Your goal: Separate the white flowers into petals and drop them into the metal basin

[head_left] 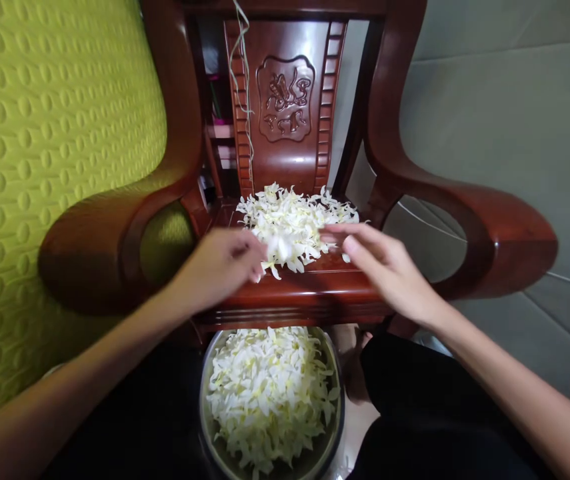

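Reaching over the chair seat (pixel 309 287), left hand (pixel 219 263) curls its fingers together on white petals (pixel 292 223) at the pile's near left edge; right hand (pixel 382 263), fingers loosely apart, touches its right side. Near, below: bowl (pixel 335 427) full of petals.

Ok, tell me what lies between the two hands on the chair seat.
In the head view, the near edge of the pile of white petals lies between the left hand and the right hand; both hands' fingertips touch it on the wooden chair seat.
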Demonstrator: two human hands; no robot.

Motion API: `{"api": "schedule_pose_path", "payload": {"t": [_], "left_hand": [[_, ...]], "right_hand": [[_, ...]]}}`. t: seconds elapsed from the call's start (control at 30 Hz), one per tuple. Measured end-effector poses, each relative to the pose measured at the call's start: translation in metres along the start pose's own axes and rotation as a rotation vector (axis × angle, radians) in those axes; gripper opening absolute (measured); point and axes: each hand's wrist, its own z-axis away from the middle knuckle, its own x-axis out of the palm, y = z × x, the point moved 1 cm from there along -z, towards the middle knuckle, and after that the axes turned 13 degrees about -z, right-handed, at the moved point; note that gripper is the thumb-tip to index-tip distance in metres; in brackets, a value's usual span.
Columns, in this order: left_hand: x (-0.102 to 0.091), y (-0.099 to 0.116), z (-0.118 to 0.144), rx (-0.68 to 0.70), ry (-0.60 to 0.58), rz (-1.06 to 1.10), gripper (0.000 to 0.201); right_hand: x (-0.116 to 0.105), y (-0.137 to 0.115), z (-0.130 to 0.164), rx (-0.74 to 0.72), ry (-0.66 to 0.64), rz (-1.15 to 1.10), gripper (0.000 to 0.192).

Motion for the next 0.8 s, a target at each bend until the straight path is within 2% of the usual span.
{"api": "schedule_pose_path", "payload": {"t": [0.07,0.13,0.2,0.27,0.33,0.57,0.7,0.8], "left_hand": [[0.009,0.002,0.0,0.034,-0.116,-0.026,0.027],[0.017,0.005,0.001,0.073,-0.176,-0.044,0.032],[0.019,0.009,0.001,0.109,-0.176,-0.057,0.033],[0.018,0.011,-0.001,0.143,-0.168,-0.085,0.032],[0.015,0.01,-0.005,0.165,-0.16,-0.108,0.029],[0.004,-0.007,-0.017,0.165,-0.246,0.041,0.019],[0.002,-0.009,-0.014,0.148,-0.197,0.05,0.02],[0.001,-0.002,-0.009,0.134,-0.132,0.042,0.032]], "right_hand": [[0.008,0.019,-0.003,0.076,-0.16,-0.096,0.046],[0.016,0.029,-0.004,0.134,-0.283,-0.189,0.061],[0.023,0.03,-0.005,0.154,-0.329,-0.2,0.055],[0.026,0.026,-0.006,0.138,-0.307,-0.136,0.035],[0.026,0.021,-0.01,0.11,-0.274,-0.07,0.025],[0.013,0.024,-0.025,0.085,-0.19,0.026,0.023],[0.012,0.026,-0.027,0.028,-0.066,0.025,0.013],[0.021,0.017,-0.022,0.031,-0.009,-0.059,0.012]]}}
